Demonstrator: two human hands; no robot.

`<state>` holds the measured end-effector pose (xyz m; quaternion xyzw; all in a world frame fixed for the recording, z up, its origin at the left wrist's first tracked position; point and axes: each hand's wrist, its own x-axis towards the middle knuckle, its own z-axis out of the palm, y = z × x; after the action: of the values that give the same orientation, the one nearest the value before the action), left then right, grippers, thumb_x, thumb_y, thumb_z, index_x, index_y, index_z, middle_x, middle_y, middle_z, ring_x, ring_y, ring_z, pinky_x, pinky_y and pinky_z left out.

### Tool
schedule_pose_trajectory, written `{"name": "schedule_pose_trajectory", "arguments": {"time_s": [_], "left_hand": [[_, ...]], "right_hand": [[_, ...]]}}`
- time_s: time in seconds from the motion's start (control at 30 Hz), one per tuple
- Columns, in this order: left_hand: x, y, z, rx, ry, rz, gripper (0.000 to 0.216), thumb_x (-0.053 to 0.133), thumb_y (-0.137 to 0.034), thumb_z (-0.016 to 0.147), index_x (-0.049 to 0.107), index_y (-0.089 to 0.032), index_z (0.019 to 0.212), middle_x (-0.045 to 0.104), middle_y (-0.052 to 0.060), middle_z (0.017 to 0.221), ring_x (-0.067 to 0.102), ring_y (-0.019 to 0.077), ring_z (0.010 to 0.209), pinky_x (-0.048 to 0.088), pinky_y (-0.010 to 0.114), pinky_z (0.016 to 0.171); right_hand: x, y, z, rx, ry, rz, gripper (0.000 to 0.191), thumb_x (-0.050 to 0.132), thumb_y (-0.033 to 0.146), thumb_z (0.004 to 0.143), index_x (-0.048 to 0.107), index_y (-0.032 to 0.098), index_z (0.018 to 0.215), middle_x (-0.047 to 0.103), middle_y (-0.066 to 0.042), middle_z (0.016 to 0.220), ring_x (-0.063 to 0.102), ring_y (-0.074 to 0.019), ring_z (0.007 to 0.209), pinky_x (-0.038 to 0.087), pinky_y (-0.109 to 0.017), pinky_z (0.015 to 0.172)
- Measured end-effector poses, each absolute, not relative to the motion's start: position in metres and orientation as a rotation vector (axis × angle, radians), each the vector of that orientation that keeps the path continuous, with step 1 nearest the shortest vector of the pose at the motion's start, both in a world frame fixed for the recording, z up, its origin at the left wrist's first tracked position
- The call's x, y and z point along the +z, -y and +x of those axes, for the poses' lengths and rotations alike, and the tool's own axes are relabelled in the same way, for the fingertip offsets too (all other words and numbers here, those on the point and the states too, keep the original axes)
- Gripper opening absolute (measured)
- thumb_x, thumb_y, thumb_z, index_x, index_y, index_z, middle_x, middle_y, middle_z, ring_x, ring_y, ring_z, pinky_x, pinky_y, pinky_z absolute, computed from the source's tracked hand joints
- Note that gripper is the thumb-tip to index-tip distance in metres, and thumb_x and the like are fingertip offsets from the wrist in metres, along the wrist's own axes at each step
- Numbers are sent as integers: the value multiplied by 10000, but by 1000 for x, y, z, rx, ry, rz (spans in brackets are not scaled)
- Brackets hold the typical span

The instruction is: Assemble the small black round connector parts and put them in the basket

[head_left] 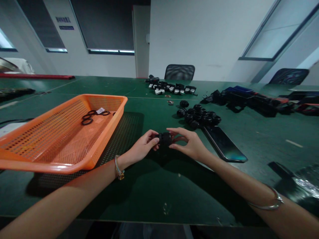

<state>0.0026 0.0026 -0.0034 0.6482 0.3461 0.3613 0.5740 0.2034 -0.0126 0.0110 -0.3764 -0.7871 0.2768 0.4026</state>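
Between my two hands, just over the green table, is a black ribbed cylindrical fitting [164, 138] lying sideways. My left hand [143, 146] pinches its narrower left end between thumb and fingers. The thumb and fingers of my right hand [190, 143] curve around the wider right end, closed on it. A pile of similar black fittings [199, 115] lies beyond my right hand. To the left, an orange perforated basket [86, 162] holds several black rings [87, 119] and a small white tag [100, 111].
A dark phone [225, 144] lies right of my right hand, its far end against the pile. Farther back are black-and-white parts [171, 88] in rows. Black equipment [249, 99] stretches along the right; a shiny plastic bag [304, 182] lies at the near right.
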Motion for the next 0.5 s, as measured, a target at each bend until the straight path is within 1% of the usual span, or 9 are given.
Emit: {"name": "schedule_pose_trajectory", "arguments": {"time_s": [0.23, 0.37, 0.5], "left_hand": [[-7, -5, 1, 875, -754, 1541, 197, 526, -312, 791, 445, -169, 899, 509, -38, 702, 503, 78, 613, 423, 230, 596], [-9, -4, 1, 890, -743, 1555, 197, 528, -308, 785, 447, -172, 901, 501, -38, 710, 508, 82, 631, 427, 232, 602], [-8, -3, 1, 906, -770, 1587, 183, 536, -288, 783, 449, -176, 900, 502, -36, 714, 510, 87, 646, 430, 235, 614]], "right_hand": [[10, 13, 203, 722, 1982, -947, 366, 671, 296, 711, 635, 203, 1063, 638, -62, 926, 647, -178, 799, 566, -359, 752], [11, 13, 203, 705, 1989, -994, 359, 663, 310, 714, 640, 186, 1050, 652, -64, 900, 646, -182, 801, 564, -349, 739], [13, 13, 201, 674, 2026, -1072, 319, 638, 284, 726, 634, 172, 1025, 675, -69, 901, 648, -190, 793, 555, -348, 716]]}}
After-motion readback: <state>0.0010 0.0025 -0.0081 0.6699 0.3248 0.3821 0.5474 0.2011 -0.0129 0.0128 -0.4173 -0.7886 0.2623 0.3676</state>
